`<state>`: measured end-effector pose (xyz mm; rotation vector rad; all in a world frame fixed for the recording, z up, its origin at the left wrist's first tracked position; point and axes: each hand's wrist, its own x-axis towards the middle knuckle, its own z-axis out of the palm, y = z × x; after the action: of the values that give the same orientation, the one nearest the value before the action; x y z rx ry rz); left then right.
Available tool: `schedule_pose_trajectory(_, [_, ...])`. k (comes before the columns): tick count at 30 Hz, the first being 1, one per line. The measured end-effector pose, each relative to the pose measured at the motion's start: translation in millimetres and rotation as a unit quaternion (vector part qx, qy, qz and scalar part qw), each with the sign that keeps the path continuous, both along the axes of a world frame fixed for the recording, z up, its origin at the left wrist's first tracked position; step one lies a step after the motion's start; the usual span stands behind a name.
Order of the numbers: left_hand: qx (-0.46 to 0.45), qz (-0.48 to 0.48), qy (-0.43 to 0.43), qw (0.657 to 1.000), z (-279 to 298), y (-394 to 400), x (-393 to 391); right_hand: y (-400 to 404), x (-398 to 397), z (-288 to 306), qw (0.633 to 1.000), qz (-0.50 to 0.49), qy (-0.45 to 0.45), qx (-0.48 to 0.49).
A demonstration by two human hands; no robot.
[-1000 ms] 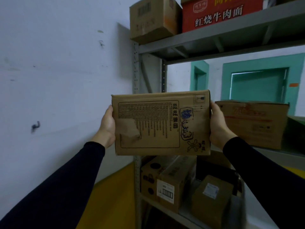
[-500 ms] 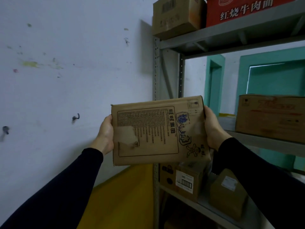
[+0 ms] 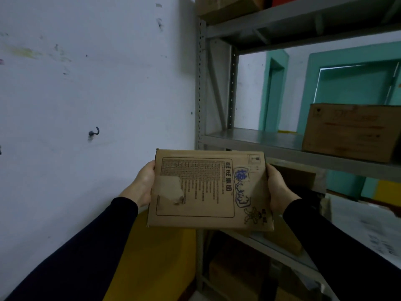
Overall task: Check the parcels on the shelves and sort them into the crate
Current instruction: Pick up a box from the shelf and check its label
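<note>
Left hand (image 3: 144, 185) grips the left edge of a flat brown cardboard parcel w/ black print & a blue logo (image 3: 209, 189), right hand (image 3: 277, 187) grips its right edge, fingers behind the box, both arms in dark sleeves. Parcel is held up in the air, printed face toward the camera, in front of the grey metal shelf rack (image 3: 282, 149) & beside the white wall (image 3: 86, 94). A bigger brown carton (image 3: 351, 131) sits on the middle shelf at right, well apart from the parcel; yellow floor (image 3: 156, 257) below.
</note>
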<state>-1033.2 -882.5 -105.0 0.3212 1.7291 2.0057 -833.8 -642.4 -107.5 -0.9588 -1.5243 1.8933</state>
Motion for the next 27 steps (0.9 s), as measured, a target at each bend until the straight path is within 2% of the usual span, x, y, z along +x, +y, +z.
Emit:
schedule_pose_trajectory(8, [-0.013,-0.028,-0.063,0.998,-34.3,4.8,12.8,8.9,30.5,-27.6,0.998,0.031,-0.018,-0.048])
schedule_pose_trajectory(16, [-0.033,-0.049,-0.074,0.996,-40.3,5.0,25.6,10.9,42.6,-39.9,0.997,0.035,-0.021,-0.065])
schedule_pose_trajectory(20, [0.003,-0.049,-0.045,0.998,-35.7,3.3,26.7,10.2,43.2,-41.2,0.998,0.024,0.009,-0.053])
schedule_pose_trajectory(23, [0.064,-0.017,-0.011,0.998,-30.0,-1.4,24.7,11.0,42.8,-41.4,0.997,0.001,0.063,-0.042])
schedule_pose_trajectory(25, [0.105,0.006,-0.034,0.994,-23.9,-4.8,19.0,14.2,43.3,-38.1,0.995,-0.008,0.086,-0.046])
schedule_pose_trajectory(27, [0.099,0.008,-0.056,0.993,-18.7,-7.8,12.9,17.4,43.8,-33.3,0.995,0.015,0.080,-0.056])
